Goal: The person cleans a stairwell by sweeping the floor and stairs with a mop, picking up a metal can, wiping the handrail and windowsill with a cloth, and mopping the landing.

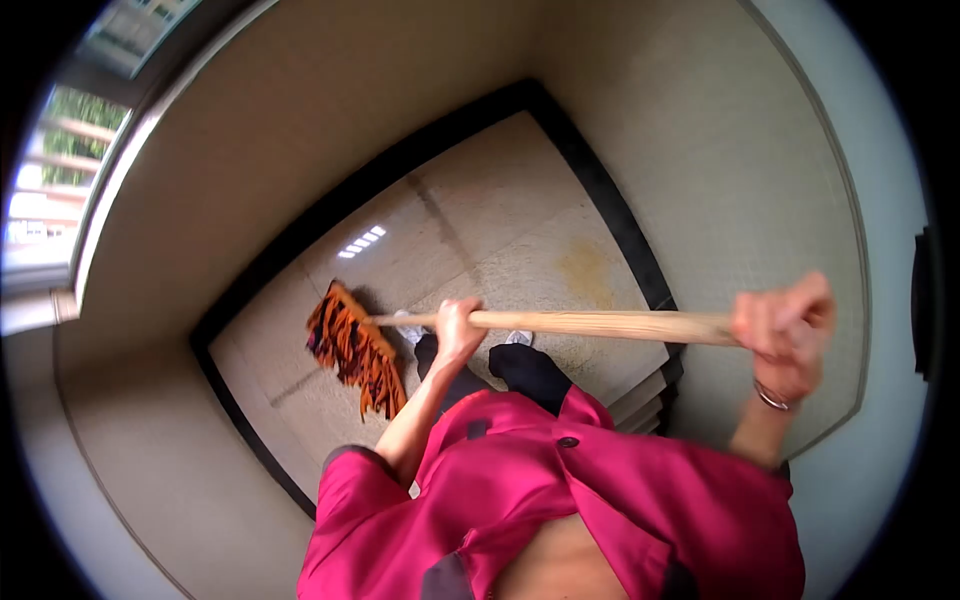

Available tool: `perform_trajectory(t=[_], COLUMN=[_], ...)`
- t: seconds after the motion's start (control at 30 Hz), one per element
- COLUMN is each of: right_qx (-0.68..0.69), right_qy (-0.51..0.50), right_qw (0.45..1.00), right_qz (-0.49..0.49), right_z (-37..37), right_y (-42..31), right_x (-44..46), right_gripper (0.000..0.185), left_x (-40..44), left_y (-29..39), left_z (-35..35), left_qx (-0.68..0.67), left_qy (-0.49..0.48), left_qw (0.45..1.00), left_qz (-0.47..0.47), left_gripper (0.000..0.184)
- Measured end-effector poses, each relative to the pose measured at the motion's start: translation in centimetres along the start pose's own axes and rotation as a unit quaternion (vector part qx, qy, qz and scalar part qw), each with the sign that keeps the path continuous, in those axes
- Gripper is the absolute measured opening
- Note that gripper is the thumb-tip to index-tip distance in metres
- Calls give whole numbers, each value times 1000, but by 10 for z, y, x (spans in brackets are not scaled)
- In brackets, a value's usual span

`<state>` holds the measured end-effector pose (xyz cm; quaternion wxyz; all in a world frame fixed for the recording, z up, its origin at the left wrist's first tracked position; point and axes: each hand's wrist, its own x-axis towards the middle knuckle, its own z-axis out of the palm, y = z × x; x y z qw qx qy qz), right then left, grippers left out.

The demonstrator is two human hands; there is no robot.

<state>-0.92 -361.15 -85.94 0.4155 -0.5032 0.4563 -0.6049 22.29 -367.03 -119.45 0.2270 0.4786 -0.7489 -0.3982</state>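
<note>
A mop with a pale wooden handle [600, 324] lies across the view from left to right. Its orange and dark fringed head [355, 350] rests on the floor at the left of my feet. My left hand [459, 328] is wrapped round the lower part of the handle, not far from the mop head. Near the handle's top end, at the right, my right hand [785, 325] is closed round the wood, slightly blurred. A bracelet [771, 396] circles the right wrist.
Tiled floor [500, 200] with a yellowish stain [586, 270] is bounded by a black skirting band [400, 155] and walls. Steps [645, 400] go down beside my feet at the lower right. A window [65, 170] is at the upper left.
</note>
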Motion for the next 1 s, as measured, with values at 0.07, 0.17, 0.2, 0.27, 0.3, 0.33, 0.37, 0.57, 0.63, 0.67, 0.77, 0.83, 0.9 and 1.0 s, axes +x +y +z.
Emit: perform_trajectory(t=[0.07,0.17,0.2,0.27,0.3,0.33,0.37,0.57,0.63,0.67,0.77,0.83,0.9,1.0], right_qx=[-45,-107,-124,-164,-181,-162,-145,-232,-217,-238,-275,-339,-419,-503], right_qy=[56,204,240,341,400,474,457,548,595,601,643,648,657,669], right_qw=[997,972,962,925,898,864,876,803,773,763,715,682,625,531], right_qz=[-25,-33,-41,-21,-4,42,48,-12,-36,-9,-7,-16,50,131], right_z=[1,-35,41,101,141,183,219,366,383,370,371,426,452,388], right_y=[-11,-47,-57,-57,-55,-47,-36,-45,-46,-51,1,13,-28,-26], right_x=[-53,-121,-209,-252,-260,-256,-265,-222,-179,-134,-10,44,51,16], right_gripper=[13,10,9,9,10,11,11,11,12,12,13,12,18,37], left_x=[-3,12,-68,-89,-95,-102,-105,-93,-63,-50,42,66,43,68], left_y=[3,59,34,14,5,-11,-30,-66,-61,-66,-92,-108,-89,-62], left_z=[4,50,26,23,14,4,-11,-102,-110,-106,-100,-133,-165,-81], left_qx=[10,9,13,6,-4,-11,2,4,26,-15,-104,-120,-146,-194], left_qy=[-68,-208,-237,-262,-266,-272,-308,-407,-480,-513,-606,-649,-658,-681], left_qw=[996,971,961,942,937,932,920,852,821,804,736,677,661,623], left_qz=[56,116,140,207,225,240,241,330,308,301,282,325,331,332], left_gripper=[3,6,8,8,6,4,3,5,4,7,5,5,7,6])
